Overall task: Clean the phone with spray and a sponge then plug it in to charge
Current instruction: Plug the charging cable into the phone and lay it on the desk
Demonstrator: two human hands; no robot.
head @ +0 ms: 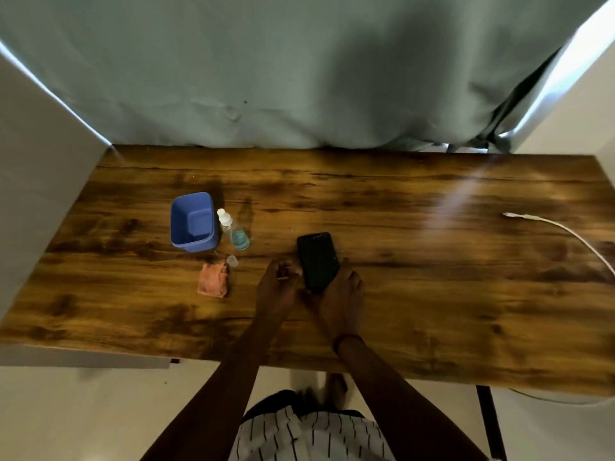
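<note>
Phone cradled screen-up in right hand, presumably for inspection; left hand loosely curled just beside phone, grasping nothing; sponge, spray bottle further left; cable well right

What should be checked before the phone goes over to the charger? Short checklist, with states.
1. Phone gripped by right hand: ok.
2. Left hand free to help: cannot tell, something small is between its fingers.
3. Cable plug reachable on table: ok, lies at far right.
4. Path to the cable: ok.
5. Spray bottle capped: not ok, cap lies beside sponge.
6. Screen dry: cannot tell.
</note>
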